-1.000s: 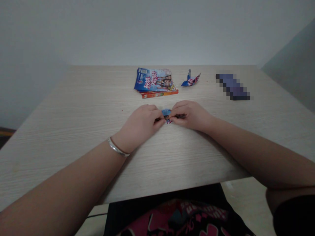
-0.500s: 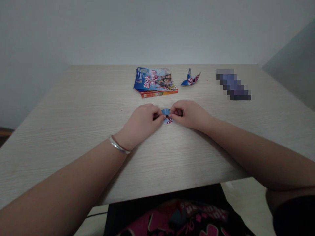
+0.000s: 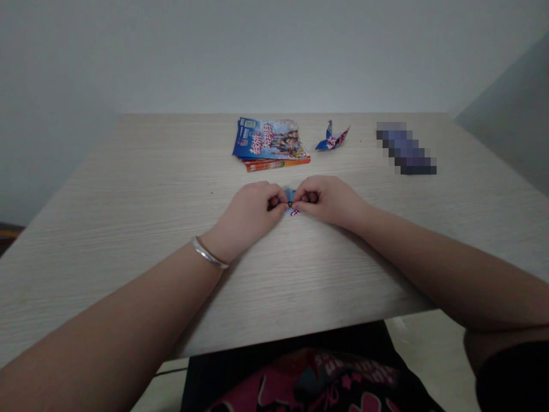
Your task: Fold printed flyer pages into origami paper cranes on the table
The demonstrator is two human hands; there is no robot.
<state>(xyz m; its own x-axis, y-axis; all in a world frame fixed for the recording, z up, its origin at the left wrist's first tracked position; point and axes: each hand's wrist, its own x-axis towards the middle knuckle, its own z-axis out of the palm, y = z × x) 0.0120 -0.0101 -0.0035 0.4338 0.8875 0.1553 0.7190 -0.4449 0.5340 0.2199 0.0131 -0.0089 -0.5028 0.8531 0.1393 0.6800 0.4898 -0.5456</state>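
Observation:
A small folded piece of printed paper (image 3: 290, 194), blue with a red and white patch, lies between my hands over the middle of the table. My left hand (image 3: 256, 209) pinches its left side between thumb and forefinger. On the other side, my right hand (image 3: 328, 197) grips the paper the same way, its fingertips almost touching the left ones. Much of the paper is covered by my fingers, so its exact shape cannot be made out. Behind my right hand stands a folded paper crane (image 3: 332, 140) in blue, red and white.
A stack of printed leaflets (image 3: 270, 139), blue on top with orange below, lies behind my hands. To the back right is a pixelated dark oblong thing (image 3: 406, 149). The pale wooden table (image 3: 141, 229) meets a wall (image 3: 274, 57) at its far edge.
The fingertips of my right hand have shifted slightly left, closer to the left ones over the paper. The leaflets and crane stay put.

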